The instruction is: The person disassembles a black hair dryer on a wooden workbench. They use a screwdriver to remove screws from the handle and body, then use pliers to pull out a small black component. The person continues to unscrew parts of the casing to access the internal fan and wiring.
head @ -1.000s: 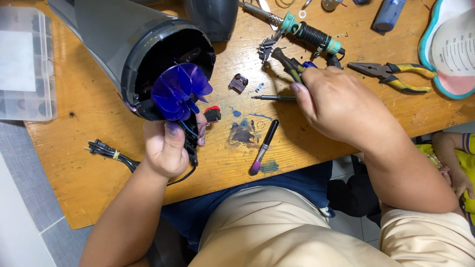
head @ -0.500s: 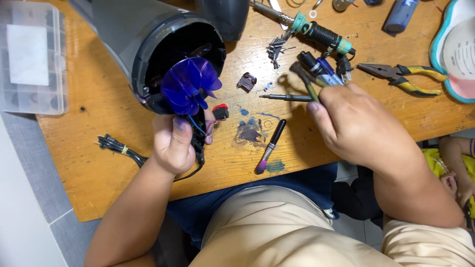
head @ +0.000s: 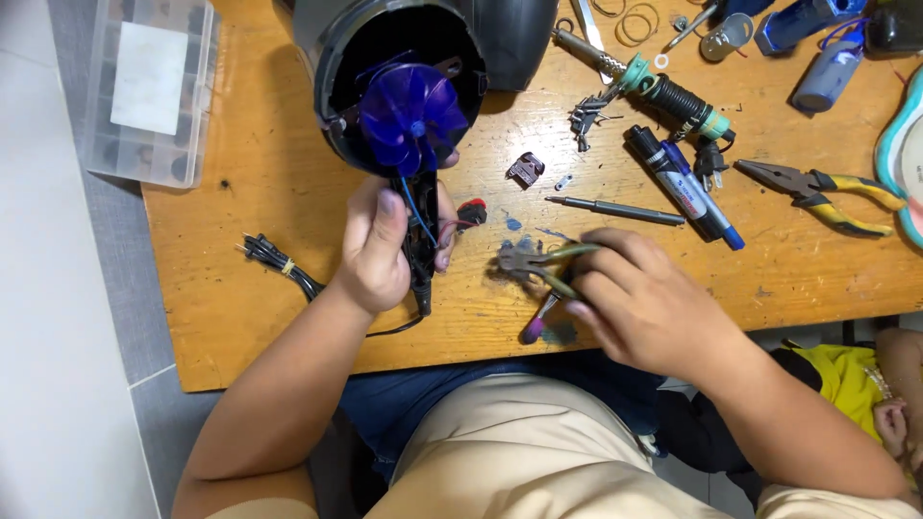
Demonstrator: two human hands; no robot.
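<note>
My left hand [head: 377,252] grips the black handle of an opened hair dryer [head: 423,240]. Its dark round housing [head: 336,38] points toward me, with a translucent blue fan [head: 411,120] showing inside. Thin wires run from the fan down along the handle. My right hand [head: 639,303] holds a small pair of green-handled pliers [head: 534,264], jaws pointing left toward the handle. Under that hand lies a pink-tipped pen-like tool [head: 536,322] on the wooden table [head: 240,192].
A black power cord [head: 279,264] trails off at the left. A clear parts box [head: 149,86] sits at the far left. A soldering iron [head: 654,86], markers [head: 683,187], a thin metal rod [head: 615,209], yellow-handled pliers [head: 817,187] and small black parts [head: 526,169] lie at the right.
My right hand came down from the tools at the upper right toward the table's middle, carrying the green-handled pliers. The left hand kept its hold on the dryer handle.
</note>
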